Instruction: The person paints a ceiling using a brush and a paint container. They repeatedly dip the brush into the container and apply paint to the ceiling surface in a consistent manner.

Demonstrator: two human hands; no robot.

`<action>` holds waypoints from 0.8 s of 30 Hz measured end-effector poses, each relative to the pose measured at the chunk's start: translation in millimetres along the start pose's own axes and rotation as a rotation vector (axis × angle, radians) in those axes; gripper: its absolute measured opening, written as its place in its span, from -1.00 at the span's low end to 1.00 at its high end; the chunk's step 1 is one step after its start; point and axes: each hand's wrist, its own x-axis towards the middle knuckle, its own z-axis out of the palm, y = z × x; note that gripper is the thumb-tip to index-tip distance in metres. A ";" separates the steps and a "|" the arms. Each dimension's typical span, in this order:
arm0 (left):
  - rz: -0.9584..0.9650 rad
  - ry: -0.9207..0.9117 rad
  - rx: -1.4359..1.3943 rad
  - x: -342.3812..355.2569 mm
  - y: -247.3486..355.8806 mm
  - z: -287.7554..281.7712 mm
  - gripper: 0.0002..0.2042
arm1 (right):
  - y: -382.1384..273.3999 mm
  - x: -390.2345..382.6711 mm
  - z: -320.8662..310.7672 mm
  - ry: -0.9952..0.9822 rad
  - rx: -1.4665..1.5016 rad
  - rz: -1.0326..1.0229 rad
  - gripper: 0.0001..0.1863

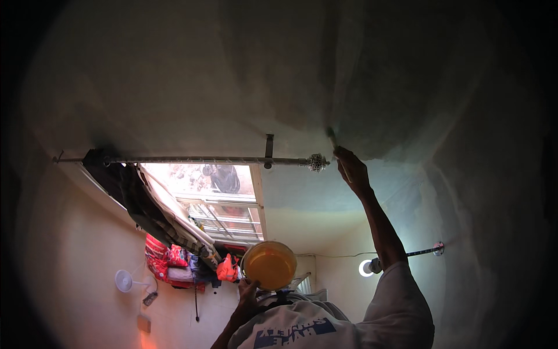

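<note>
My right hand [353, 170] is raised high, its fingers wrapped around the handle of a paintbrush [332, 138]. The brush's bristle end is against or very close to the dim, patchy grey wall surface [302, 99], where darker streaks run; contact is hard to make out. Lower down, in front of my chest, my left hand [248, 292] grips the rim of a round bucket [269, 266]. An amber-yellow liquid shows inside it. Just left of my right hand is the beaded round finial [316, 163] of a curtain rod.
The metal curtain rod [203, 160] runs leftward, held by a bracket [269, 152], with a dark curtain [139, 198] bunched on it. Behind is a bright window [221, 198]. Red bundles [157, 256], an orange bag [228, 267], a white fan [124, 281] and a lit lamp [367, 267] lie lower.
</note>
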 end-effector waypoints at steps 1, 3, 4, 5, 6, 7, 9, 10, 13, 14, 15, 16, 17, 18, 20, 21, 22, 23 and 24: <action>0.045 -0.006 0.024 -0.3 -1.1 -0.4 -0.68 | 1.7 -6.4 0.6 -0.025 -0.021 -0.021 -0.60; -0.052 -0.035 -0.051 1.3 0.1 0.8 -0.68 | 3.9 -9.8 -0.9 -0.086 -0.031 -0.025 -0.66; -0.101 -0.048 -0.086 1.6 1.2 1.1 -0.68 | 3.5 -7.9 -3.3 -0.121 -0.021 -0.010 -0.69; -0.099 -0.049 -0.059 8.2 -8.6 -5.3 -0.68 | 2.9 -5.2 -5.9 -0.156 -0.011 0.005 -0.72; -0.094 -0.050 -0.033 19.8 -25.1 -16.4 -0.69 | 1.3 3.8 -8.7 -0.118 0.006 -0.017 -0.71; -0.095 -0.042 -0.032 19.0 -26.6 -16.0 -0.69 | 1.0 14.3 -11.5 -0.082 0.019 -0.035 -0.71; -0.098 -0.019 -0.056 4.7 -4.5 1.0 -0.69 | 0.0 36.7 -20.2 -0.024 0.049 -0.066 -0.68; -0.102 -0.004 -0.080 -4.9 11.2 12.3 -0.70 | 1.9 46.6 -25.1 0.021 0.026 -0.084 -0.66; -0.114 -0.011 -0.105 -14.8 23.8 14.9 -0.70 | -21.9 71.0 -30.8 0.189 0.031 -0.119 -0.63; -0.111 -0.029 -0.100 -12.8 22.5 14.2 -0.70 | -27.6 76.0 -33.8 0.251 0.032 -0.127 -0.63; -0.108 -0.046 -0.094 -9.5 19.6 12.1 -0.71 | -28.7 75.8 -34.4 0.257 -0.001 -0.124 -0.62; -0.105 -0.061 -0.090 -9.4 20.3 11.9 -0.71 | -30.7 72.1 -32.7 0.263 -0.031 -0.121 -0.61; -0.104 -0.059 -0.100 -11.5 21.0 12.7 -0.71 | -32.5 67.3 -30.4 0.269 -0.060 -0.118 -0.60; -0.104 -0.060 -0.105 -18.7 29.4 17.2 -0.70 | -29.7 57.0 -25.7 0.224 -0.040 -0.110 -0.60; -0.108 -0.089 -0.105 -28.1 45.4 22.4 -0.70 | -13.9 29.1 -9.6 0.137 0.000 -0.096 -0.59; -0.116 -0.113 -0.102 -33.1 50.7 23.1 -0.70 | -14.0 19.5 -5.8 0.051 0.016 -0.011 -0.59; -0.124 -0.138 -0.098 -35.2 52.9 23.5 -0.70 | -11.8 13.4 -2.8 0.030 -0.005 -0.011 -0.60; -0.099 -0.141 -0.080 -28.3 43.5 19.4 -0.71 | -8.5 9.4 -0.4 0.008 -0.027 -0.012 -0.61; -0.074 -0.142 -0.062 -24.2 40.2 18.0 -0.72 | -6.0 8.0 -0.5 -0.049 -0.038 -0.009 -0.62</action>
